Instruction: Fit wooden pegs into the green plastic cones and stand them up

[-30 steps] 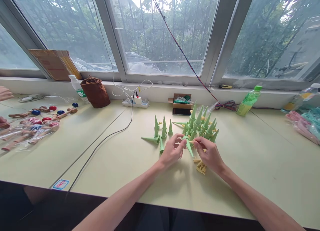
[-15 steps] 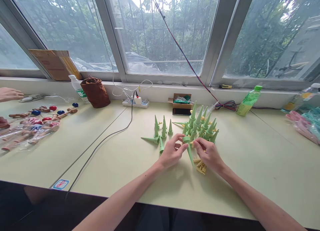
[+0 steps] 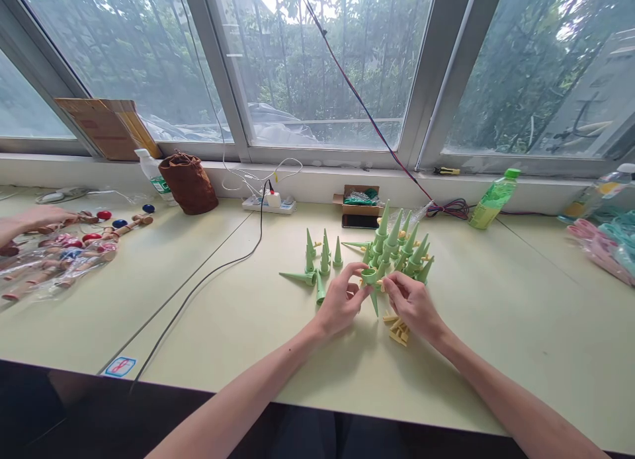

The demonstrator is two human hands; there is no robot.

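Note:
Between the fingers of my left hand (image 3: 343, 295) is a green plastic spike (image 3: 368, 276), its round open end up and its point down. My right hand (image 3: 411, 302) pinches a small yellow peg (image 3: 380, 285) against the side of the spike's collar; the fingertips partly hide it. Below my right hand lies a small pile of yellow pegs (image 3: 398, 331). Just beyond my hands stands a dense cluster of green spikes (image 3: 393, 239), some with yellow pegs in their sides. Several more green spikes (image 3: 325, 255) stand or lie to the left.
Behind the cluster are a small open carton (image 3: 361, 195) and a dark phone-like slab (image 3: 360, 221). A green bottle (image 3: 495, 200) stands at right. A black cable (image 3: 213, 272) crosses the table. Another person's hand (image 3: 42, 219) reaches over wooden toys (image 3: 74, 254) at far left.
The green spike in my left hand has tilted, so its open end shows more and its point appears shorter. At far left, the other person's hand has moved in over the wooden toys.

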